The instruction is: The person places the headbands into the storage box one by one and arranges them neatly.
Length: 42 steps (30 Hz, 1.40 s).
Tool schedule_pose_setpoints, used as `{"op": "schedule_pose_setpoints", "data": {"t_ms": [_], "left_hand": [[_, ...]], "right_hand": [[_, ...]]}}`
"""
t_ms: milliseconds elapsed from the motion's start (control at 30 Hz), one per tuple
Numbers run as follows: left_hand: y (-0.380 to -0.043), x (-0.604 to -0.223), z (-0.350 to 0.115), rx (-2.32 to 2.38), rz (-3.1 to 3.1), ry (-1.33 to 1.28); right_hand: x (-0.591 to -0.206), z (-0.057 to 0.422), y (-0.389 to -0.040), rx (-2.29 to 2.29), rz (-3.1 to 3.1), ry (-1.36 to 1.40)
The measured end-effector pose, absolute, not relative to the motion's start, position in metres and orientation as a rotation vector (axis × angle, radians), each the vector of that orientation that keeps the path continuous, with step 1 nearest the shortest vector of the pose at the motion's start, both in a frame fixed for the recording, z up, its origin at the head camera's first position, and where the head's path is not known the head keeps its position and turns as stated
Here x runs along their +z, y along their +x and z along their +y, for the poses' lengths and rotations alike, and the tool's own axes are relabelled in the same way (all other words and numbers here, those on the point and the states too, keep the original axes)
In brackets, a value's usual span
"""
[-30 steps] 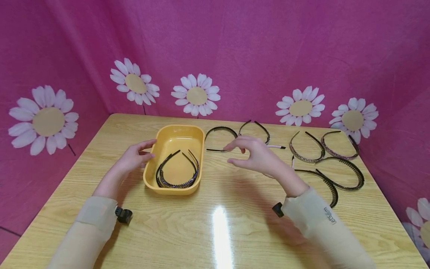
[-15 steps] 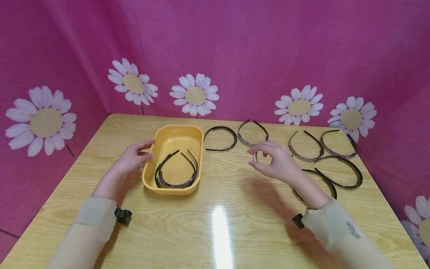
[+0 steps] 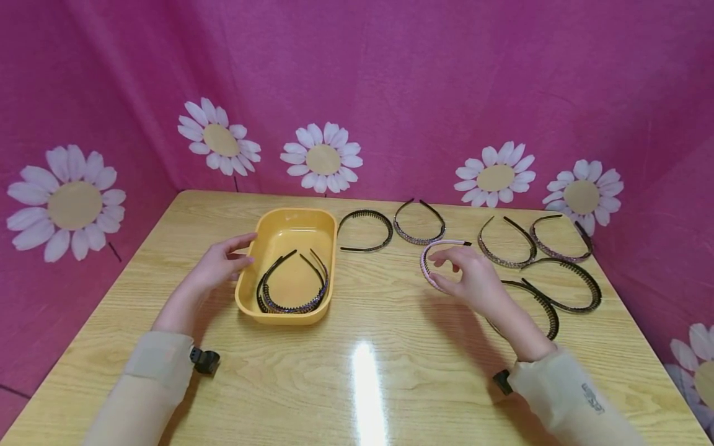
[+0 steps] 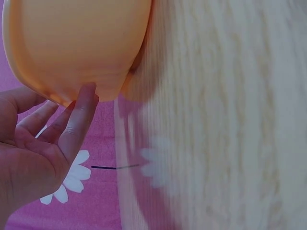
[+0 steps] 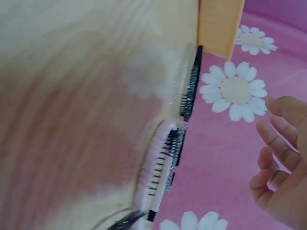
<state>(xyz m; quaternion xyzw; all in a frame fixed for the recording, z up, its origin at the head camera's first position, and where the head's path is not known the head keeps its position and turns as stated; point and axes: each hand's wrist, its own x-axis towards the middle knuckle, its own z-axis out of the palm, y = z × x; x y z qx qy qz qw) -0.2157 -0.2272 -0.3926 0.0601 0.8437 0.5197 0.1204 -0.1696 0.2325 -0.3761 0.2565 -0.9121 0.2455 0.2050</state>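
Note:
My left hand (image 3: 214, 266) rests its fingertips against the left rim of a yellow plastic tub (image 3: 294, 318). The left wrist view shows these fingers (image 4: 79, 120) fairly straight against the outer wall. Inside the tub, dark toothed headbands (image 3: 295, 308) lie overlapping, one with bluish-purple sparkle. Over a pale pink headband (image 3: 424, 263) with black teeth and a black tip hovers my right hand (image 3: 474, 282), thumb and fingers apart and loosely bent, holding nothing. It hides part of that headband. In the right wrist view a gap separates the hand (image 5: 283, 153) from the pink headband (image 5: 151, 165).
Behind the pink headband lie a black toothed headband (image 3: 365, 249) and a sparkly headband (image 3: 419, 240). Several more headbands, among them a black toothed one (image 3: 594, 288), spread over the table's (image 3: 295, 384) right side. A pink daisy-printed cloth (image 3: 401, 93) hangs behind the table.
My right hand has moved rightward from beside the black headband at the back to above the pink headband, which now shows more fully. The left hand stays at the tub.

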Motion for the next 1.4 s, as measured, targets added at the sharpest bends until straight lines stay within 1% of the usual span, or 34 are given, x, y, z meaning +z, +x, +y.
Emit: {"op": "schedule_pose_setpoints", "data": {"t_ms": [267,633,1033,1400], "left_hand": [[-0.215,-0.391,-0.226,1.529,2.457,0.168],[-0.214,-0.394,-0.226,1.57,2.443,0.165],[-0.215,-0.392,-0.226,1.56,2.428,0.17],[-0.216,-0.393,-0.227,1.529,2.44,0.173]], "right_hand": [[-0.39,0.243,-0.171,0.623,-2.659,0.672],[-0.403,0.254,-0.184,0.553,-2.84,0.655],[-0.413,0.262,-0.2,0.491,-3.004,0.718],[-0.419,0.263,-0.208,0.47,-3.008,0.807]]}}
